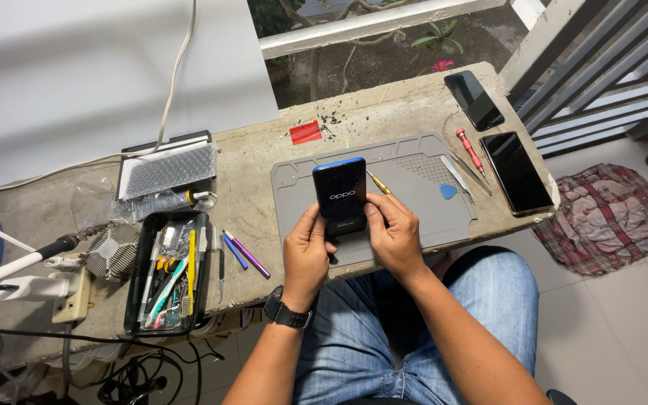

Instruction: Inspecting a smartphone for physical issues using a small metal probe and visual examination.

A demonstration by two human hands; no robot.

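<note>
Both hands hold a dark blue phone over the gray mat near the bench's front edge. The left hand and right hand grip its sides. The phone looks closed; the screwdriver lies untouched.

A makeshift phone-repair spot on a home balcony: a rough concrete surface carries a grey repair mat at centre, a black tool tray at eight o'clock, spare phones and a red screwdriver at two o'clock, with garden plants past the railing at twelve.
</note>
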